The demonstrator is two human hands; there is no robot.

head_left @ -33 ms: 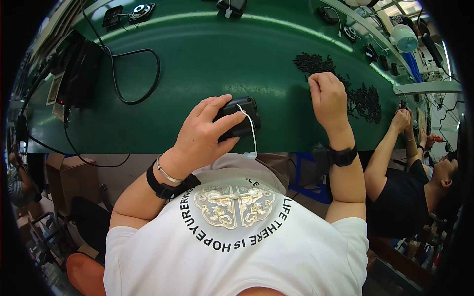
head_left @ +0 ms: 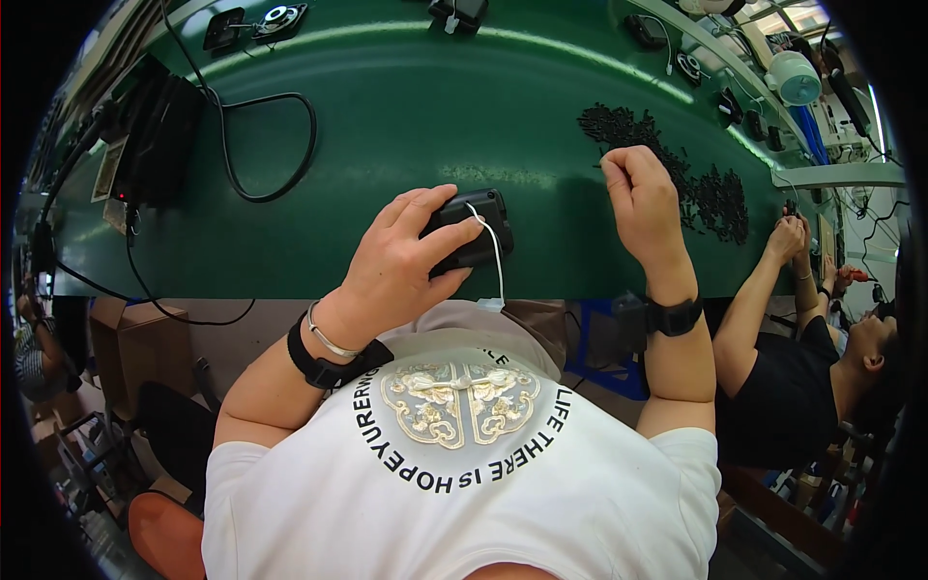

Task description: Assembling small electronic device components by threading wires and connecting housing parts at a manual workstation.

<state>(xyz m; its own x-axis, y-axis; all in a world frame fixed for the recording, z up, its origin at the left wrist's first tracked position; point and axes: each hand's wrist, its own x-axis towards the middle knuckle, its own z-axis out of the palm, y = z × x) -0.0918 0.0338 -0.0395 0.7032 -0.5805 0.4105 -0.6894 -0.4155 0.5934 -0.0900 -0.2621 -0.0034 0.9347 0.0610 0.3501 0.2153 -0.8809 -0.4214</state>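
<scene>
My left hand [head_left: 401, 246] is closed around a black plastic case [head_left: 480, 249] at the near edge of the green table. A thin white cable [head_left: 498, 259] comes out of the case's top and hangs over the table edge, a pale connector at its end. My right hand [head_left: 643, 198] is raised just left of a spread of small black rod-like pieces [head_left: 717, 201]. Its thumb and fingertips are pinched together; whatever they hold is too small to make out. Part of the spread is hidden behind this hand.
On the left stands a black box [head_left: 164, 140] with a looped black cable [head_left: 311, 126]. Speaker parts [head_left: 280, 19] and another black case [head_left: 459, 14] lie along the far side. A co-worker [head_left: 788, 358] works at the right, beside a pale rail [head_left: 841, 175].
My right hand has shifted very slightly toward me, its fingers still pinched. My left hand and the case stay in place.
</scene>
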